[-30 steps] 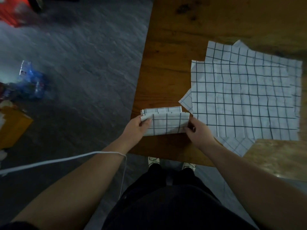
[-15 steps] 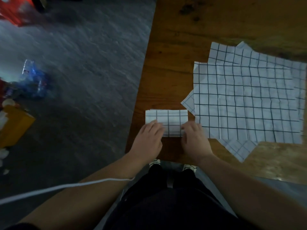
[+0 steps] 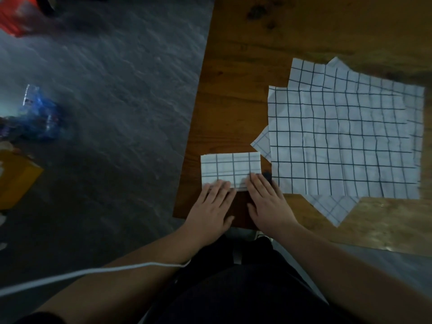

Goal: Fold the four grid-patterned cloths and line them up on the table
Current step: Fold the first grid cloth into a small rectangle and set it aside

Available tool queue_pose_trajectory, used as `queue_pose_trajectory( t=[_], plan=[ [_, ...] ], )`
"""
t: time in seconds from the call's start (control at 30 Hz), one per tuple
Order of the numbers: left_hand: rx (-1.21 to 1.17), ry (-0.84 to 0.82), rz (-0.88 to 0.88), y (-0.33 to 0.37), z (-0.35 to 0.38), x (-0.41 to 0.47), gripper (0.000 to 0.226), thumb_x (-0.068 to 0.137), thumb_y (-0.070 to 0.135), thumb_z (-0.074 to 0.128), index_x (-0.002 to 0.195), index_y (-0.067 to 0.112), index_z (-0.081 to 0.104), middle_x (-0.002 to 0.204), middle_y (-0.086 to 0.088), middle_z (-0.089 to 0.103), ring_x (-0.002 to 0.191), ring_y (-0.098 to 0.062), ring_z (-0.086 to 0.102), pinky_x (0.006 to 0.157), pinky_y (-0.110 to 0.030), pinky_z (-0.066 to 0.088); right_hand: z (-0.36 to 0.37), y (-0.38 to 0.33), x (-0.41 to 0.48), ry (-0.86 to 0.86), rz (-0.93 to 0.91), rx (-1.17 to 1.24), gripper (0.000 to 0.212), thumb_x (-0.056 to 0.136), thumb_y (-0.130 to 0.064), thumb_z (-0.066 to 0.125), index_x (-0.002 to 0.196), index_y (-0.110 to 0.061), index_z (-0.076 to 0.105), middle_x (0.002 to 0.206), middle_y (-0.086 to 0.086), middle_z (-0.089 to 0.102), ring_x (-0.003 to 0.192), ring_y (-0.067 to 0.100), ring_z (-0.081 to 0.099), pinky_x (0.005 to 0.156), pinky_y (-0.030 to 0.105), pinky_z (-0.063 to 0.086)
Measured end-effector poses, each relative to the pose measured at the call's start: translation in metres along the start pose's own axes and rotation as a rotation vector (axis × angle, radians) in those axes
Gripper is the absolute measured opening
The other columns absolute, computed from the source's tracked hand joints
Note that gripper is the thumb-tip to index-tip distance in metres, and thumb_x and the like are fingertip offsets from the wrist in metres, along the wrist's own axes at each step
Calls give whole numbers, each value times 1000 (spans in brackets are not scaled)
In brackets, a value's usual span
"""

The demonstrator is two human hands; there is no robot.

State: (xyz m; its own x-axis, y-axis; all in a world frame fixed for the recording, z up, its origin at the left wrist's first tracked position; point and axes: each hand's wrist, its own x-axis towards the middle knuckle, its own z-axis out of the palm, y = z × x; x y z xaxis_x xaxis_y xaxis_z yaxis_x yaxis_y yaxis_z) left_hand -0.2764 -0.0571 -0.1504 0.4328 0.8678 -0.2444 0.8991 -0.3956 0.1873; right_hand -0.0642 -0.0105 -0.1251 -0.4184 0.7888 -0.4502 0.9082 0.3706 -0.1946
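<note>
1 cloth (image 3: 230, 168) is folded down to a small rectangle and lies flat near the left front corner of the table (image 3: 233, 101). Both hands are spread flat with straight fingers, grasping nothing. The left hand (image 3: 211, 206) and right hand (image 3: 268, 204) lie side by side, their fingertips (image 3: 221, 184) pressing the cloth's near edge and the palms over the bare wood in front of it. This looks like a last smoothing of the fold, so I judge this cloth as good as done.

The rest is untouched. A pile (image 3: 339, 146) of open cloths lies just right of the folded one, close by, though I cannot tell whether they touch. By the corners I count 3 layers (1 square on top, 1 turned beneath it and poking out at the left and front, 1 showing along the far edge), which fits the 4 in the task.

So about 1 of 4 is folded and 3 remain. No line exists yet. The folded cloth would likely be the line's left end, with room beside it only once the pile is used up or shifted.
</note>
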Motion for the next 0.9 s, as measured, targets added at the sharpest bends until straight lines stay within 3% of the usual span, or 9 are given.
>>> queue_pose_trajectory(
  t=[0.1,0.33,0.5,0.63,0.77,0.9],
  plan=[
    [-13,5,-20,-1,2,-2,74,99,54,36,159,13,26,165,-12,25,154,-31,17,123,-54,20,4,3,0,-9,-17,-37,72,96,-53,6,161,-24,-5,168,-2,-11,153,13,-19,125,48,-3],
    [-20,64,-116,-1,4,-9,72,100,50,38,157,7,30,165,-16,25,154,-30,16,124,-50,16,7,-1,-4,4,-20,-112,71,101,-53,11,160,-16,-6,167,4,-13,154,21,-17,124,49,-6],
    [-7,37,-63,9,4,-4,75,98,50,38,157,5,29,164,-17,25,155,-30,15,124,-51,16,17,-15,-11,-35,-202,-111,66,104,-47,15,160,-19,-5,167,0,-12,153,16,-20,123,44,-7],
    [1,0,-62,-5,9,-14,72,101,50,35,160,10,22,167,-13,20,156,-27,10,124,-46,10,18,4,-20,-28,-89,-102,67,102,-50,17,160,-22,-1,169,-1,-3,154,14,-11,124,46,3],
    [24,-34,-64,-19,8,-33,72,103,52,28,161,12,15,168,-9,13,156,-24,5,124,-46,7,15,15,-33,-64,-37,-100,68,101,-52,9,159,-21,-11,167,-3,-15,152,12,-21,125,45,-2],
    [-35,1,-87,-2,1,-23,71,102,51,33,159,9,23,166,-12,20,155,-25,13,124,-47,11,7,-16,-26,8,-11,-30,68,100,-49,8,160,-18,0,166,1,-7,154,16,-12,126,45,-2]
  ],
)
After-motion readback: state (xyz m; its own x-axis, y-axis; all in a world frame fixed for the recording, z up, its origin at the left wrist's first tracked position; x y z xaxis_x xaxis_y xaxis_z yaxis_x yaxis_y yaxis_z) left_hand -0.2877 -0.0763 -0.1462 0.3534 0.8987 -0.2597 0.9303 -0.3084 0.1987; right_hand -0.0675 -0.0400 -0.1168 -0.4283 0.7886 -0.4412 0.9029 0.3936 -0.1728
